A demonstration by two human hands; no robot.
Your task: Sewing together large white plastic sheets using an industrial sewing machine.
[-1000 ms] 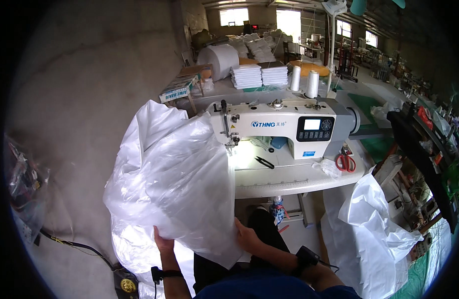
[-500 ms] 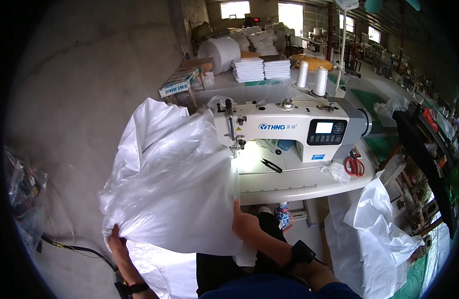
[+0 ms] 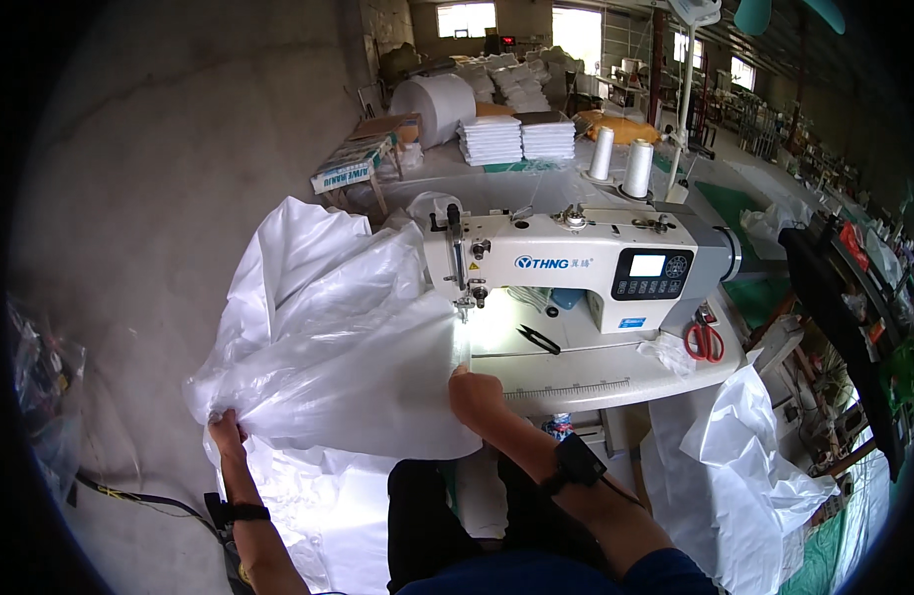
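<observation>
Concrete floor (image 3: 159,198) open leftward, hands (image 3: 474,395) spreading plastic sheet (image 3: 328,347) at table edge (image 3: 615,389)

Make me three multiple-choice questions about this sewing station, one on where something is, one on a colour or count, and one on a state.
1. Where do the red-handled scissors lie?
A. on the table right of the sewing machine
B. on the floor
C. in the left hand

2. How many thread cones stand behind the machine?
A. one
B. two
C. four

3. What is the left hand doing?
A. resting open on the table
B. gripping the clear plastic sheet
C. holding scissors

Answers: 1 A, they rest on the table's right end. 2 B, two white cones stand side by side. 3 B, its fingers bunch the sheet's far left edge, while the right hand presses the sheet near the needle.
</observation>
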